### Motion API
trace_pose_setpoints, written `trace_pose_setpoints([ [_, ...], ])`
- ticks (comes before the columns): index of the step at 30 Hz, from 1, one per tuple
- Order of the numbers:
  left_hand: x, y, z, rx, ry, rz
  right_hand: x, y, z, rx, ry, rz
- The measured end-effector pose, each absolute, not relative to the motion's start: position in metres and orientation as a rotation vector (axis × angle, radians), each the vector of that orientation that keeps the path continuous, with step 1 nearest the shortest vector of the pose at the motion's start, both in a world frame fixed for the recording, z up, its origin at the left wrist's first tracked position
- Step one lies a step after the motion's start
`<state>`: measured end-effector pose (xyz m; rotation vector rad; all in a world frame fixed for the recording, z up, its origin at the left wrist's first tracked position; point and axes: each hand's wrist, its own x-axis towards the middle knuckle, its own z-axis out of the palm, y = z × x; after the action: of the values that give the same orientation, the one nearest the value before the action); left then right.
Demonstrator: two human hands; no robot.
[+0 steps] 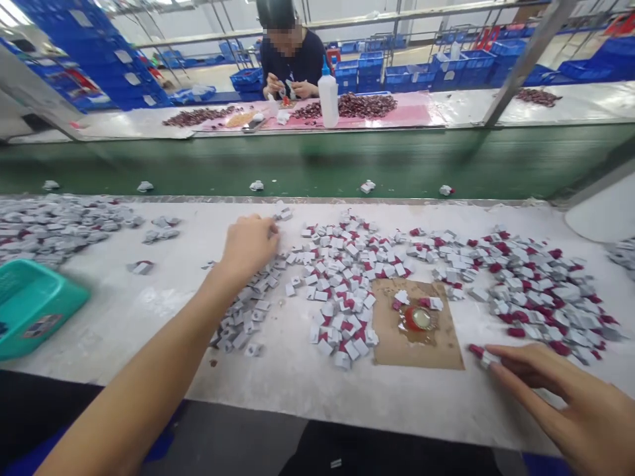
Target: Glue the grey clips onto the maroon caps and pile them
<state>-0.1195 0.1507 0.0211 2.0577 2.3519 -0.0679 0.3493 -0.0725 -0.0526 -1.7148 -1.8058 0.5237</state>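
My left hand point(251, 243) is over the white table, its fingers curled together near a small grey piece point(284, 213) at the back edge; whatever is between its fingertips is hidden. At the right, my right hand point(550, 383) pinches a grey-and-red piece point(483, 356) between thumb and forefinger, just beside the brown cardboard point(387, 350). On the cardboard stands a small round red container point(421, 318) in a wet patch, with two grey-and-red pieces touching or close to it. A pile of grey-and-red pieces point(347, 264) lies between my hands.
More pieces point(550, 291) are heaped at the right, and grey ones point(54, 225) at the far left behind a teal bin point(44, 304). A green conveyor point(223, 162) carries several spaced pieces. Across it, a person point(292, 59) works near a white bottle point(328, 99). A metal post point(526, 66) stands right.
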Motion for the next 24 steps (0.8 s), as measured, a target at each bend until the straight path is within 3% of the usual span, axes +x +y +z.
trace_pose_setpoints([
  [9, -0.113, 0.155, 0.022, 1.993, 2.366, -0.074, 0.301, -0.070, -0.023, -1.657, -1.208, 0.834],
  [16, -0.115, 0.167, 0.024, 1.817, 2.449, -0.063, 0.269, -0.046, -0.016, -1.487, -1.223, 0.901],
  [24, -0.116, 0.154, 0.013, 1.906, 2.252, 0.293, 0.259, -0.040, -0.011, -1.499, -1.337, 0.836],
])
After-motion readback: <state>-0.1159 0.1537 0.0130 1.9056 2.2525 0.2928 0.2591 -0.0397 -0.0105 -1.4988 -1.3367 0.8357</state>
